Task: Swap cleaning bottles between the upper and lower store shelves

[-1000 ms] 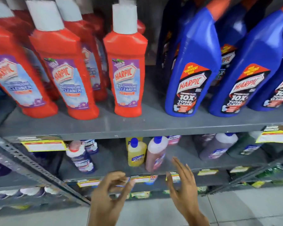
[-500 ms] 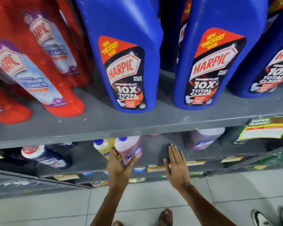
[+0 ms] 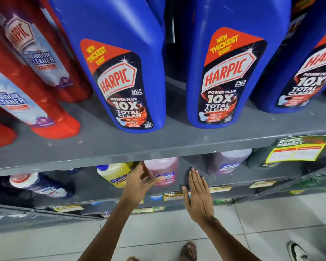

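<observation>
change: left hand (image 3: pixel 139 182) has closed in on pink cleaner bottle (image 3: pixel 161 171), fingers spread, not clamped | right hand (image 3: pixel 197 193) flat, empty, just right of bottle | bottle on lower shelf (image 3: pixel 233 187) | swap unstarted

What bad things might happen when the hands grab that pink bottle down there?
The pink bottle stands tight beside the yellow bottle, so the left hand reaching in might knock the yellow one over. The upper shelf edge hangs just above, so lifting the bottle quickly could bump it. The right hand is open and not on anything, so a one-handed grip might slip.
</observation>
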Tool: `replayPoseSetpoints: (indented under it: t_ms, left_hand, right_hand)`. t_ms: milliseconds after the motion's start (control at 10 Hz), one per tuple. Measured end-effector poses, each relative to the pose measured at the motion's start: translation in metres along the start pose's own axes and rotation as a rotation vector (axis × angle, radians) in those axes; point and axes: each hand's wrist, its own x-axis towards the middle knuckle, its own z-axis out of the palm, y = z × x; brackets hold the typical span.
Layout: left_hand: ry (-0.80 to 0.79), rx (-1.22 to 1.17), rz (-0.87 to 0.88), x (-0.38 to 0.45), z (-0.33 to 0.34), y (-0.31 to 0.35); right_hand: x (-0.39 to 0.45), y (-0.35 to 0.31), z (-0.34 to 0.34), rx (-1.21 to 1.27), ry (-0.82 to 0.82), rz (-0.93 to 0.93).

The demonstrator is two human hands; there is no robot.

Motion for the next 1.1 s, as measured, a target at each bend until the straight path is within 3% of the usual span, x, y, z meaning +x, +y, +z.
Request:
replayPoseSetpoints:
  t_ms: [700, 1000, 1100]
  left_hand:
    - [-0.112, -0.04, -0.001, 0.006, 0.009, 0.005]
    - [-0.078, 0.012, -0.02, -0.014, 0.013, -0.009]
    - [0.055, -0.005, -0.051, -0.046, 0.013, -0.022]
  right_hand:
    - [0.0, 0.0, -0.004, -0.033, -0.102, 0.032]
    - [0.002, -0.004, -0.016, 0.098, -0.143, 0.06]
    - [-0.014, -0.017, -0.034, 0.222, -0.05, 0.049]
